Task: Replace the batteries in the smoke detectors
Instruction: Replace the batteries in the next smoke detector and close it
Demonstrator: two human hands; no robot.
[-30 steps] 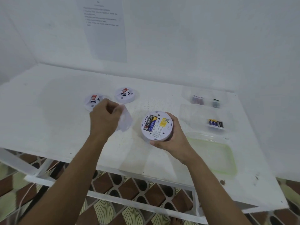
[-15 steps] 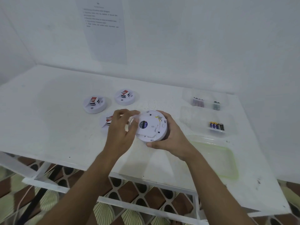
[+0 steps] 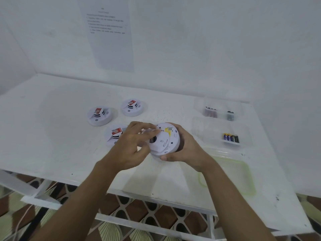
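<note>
While my right hand [image 3: 188, 148] cups the detector [image 3: 172, 139] over the table [image 3: 52, 136], fingers [image 3: 178, 130] curled round it, and my left hand [image 3: 131, 146] pinches the skewed cover [image 3: 159, 142] on it, I'd steady the body; centre the cover; twist gently home.

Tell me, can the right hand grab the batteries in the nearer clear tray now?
Probably not yet: the right hand is wrapped round the smoke detector. The batteries lie in that clear tray to its right with nothing between, so the way looks free once it lets go.
</note>
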